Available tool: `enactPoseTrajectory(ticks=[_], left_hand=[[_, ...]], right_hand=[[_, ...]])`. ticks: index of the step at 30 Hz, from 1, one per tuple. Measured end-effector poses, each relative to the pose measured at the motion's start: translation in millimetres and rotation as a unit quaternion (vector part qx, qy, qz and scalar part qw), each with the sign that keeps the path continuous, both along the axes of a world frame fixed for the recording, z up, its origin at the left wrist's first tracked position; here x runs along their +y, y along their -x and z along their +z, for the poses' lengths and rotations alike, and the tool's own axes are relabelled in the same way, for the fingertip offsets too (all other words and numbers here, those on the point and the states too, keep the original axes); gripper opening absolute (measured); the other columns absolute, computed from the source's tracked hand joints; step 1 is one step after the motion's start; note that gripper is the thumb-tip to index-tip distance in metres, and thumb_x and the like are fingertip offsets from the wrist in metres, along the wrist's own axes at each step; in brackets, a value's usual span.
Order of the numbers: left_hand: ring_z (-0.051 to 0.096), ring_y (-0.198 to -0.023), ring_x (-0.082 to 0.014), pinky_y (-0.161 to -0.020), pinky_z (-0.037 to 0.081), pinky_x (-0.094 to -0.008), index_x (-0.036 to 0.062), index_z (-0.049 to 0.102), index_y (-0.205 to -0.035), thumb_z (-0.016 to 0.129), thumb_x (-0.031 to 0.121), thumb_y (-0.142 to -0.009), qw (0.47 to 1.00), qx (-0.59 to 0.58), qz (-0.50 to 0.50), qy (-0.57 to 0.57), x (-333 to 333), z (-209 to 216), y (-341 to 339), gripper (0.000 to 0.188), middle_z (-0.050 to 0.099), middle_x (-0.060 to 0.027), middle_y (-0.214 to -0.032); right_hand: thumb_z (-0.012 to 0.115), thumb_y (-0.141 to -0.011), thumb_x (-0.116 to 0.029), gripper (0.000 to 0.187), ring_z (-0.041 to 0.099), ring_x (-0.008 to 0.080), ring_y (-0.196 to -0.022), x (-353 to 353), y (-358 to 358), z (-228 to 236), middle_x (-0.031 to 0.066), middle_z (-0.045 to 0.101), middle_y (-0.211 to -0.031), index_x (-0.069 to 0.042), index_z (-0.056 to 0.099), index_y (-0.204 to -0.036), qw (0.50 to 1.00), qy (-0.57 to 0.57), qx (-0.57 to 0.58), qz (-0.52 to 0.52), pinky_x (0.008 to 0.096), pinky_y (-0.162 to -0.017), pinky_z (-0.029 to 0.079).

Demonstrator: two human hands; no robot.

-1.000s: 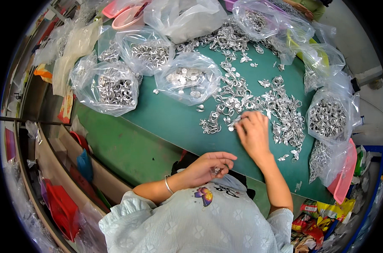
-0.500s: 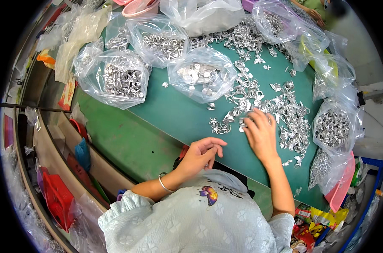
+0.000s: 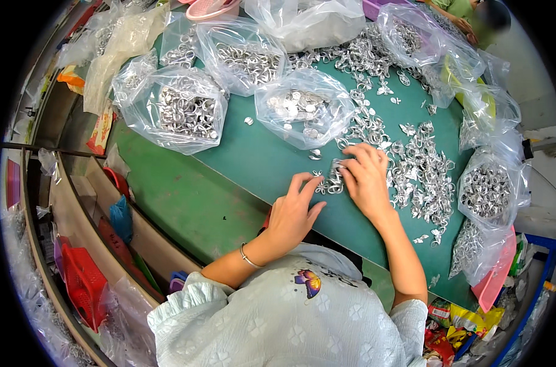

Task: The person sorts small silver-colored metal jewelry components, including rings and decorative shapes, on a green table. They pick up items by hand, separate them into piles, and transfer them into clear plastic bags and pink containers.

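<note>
My left hand [image 3: 290,219] hovers at the near edge of the green tabletop, its fingers apart. Its fingertips reach a few small flower-shaped silvery pieces [image 3: 319,185]. Opposite it, my right hand [image 3: 368,178] rests with bent, separated fingers over the left side of the loose pile. A small cluster of silvery rings [image 3: 335,178] lies beside its thumb, between the two hands. I see nothing held in either hand, though the right fingertips partly hide what lies under them. Right of that hand spreads a heap of silvery ring and flower pieces [image 3: 428,183].
Clear plastic bags of rings stand along the far left, including a large one [image 3: 137,116]. Another bag [image 3: 339,92] holds flat round pieces. On the right, a ring-filled bag [image 3: 516,183] stands near a pink basket [image 3: 495,278]. Another person's hand [image 3: 464,25] shows at the far right.
My left hand has moved up and forward toward the small pieces, its fingers spreading. My right hand has shifted slightly left and up over the pile. The view has shifted a little.
</note>
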State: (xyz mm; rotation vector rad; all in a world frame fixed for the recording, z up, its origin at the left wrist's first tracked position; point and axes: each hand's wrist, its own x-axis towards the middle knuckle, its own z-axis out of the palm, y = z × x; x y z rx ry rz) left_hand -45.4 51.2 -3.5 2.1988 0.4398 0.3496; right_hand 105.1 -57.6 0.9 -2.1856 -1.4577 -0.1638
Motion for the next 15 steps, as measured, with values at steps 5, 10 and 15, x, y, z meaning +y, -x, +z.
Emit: enactPoseTrajectory(ticks=[5,10,15], left_hand=[[0.046,-0.048,-0.0064,-0.044,0.039,-0.0203,0.0047,0.048,-0.121,0.059,0.007,-0.083,0.918,0.006,-0.032,0.394,8.3,5.8,13.9,0.040,0.054,-0.0066,-0.103],[0.048,-0.053,-0.0065,-0.045,0.039,-0.0187,0.0028,0.043,-0.125,0.047,0.017,-0.092,0.749,0.076,-0.101,0.650,5.8,7.6,11.3,0.037,0.056,-0.0089,-0.101],[0.062,-0.077,-0.0210,-0.060,0.050,-0.0271,0.0037,0.053,-0.110,0.039,0.040,-0.094,0.566,0.100,-0.007,0.818,-0.6,10.7,12.0,0.042,0.060,-0.0167,-0.102]], right_hand=[[0.067,-0.070,-0.005,0.011,0.053,0.0254,-0.093,-28.0,-3.0,10.7,0.0057,0.060,-0.090,-0.003,0.061,-0.079,0.988,-0.098,0.024,-0.118,0.0377,-0.084,0.036],[0.070,-0.067,-0.006,0.014,0.054,0.0254,-0.090,-39.0,9.4,28.5,0.0069,0.060,-0.092,-0.003,0.061,-0.077,0.985,-0.022,-0.042,-0.165,0.0361,-0.080,0.039],[0.071,-0.067,-0.005,0.023,0.056,0.0256,-0.089,-27.0,41.0,43.0,0.0079,0.060,-0.095,-0.002,0.062,-0.088,0.958,-0.001,0.270,0.097,0.0347,-0.079,0.041]])
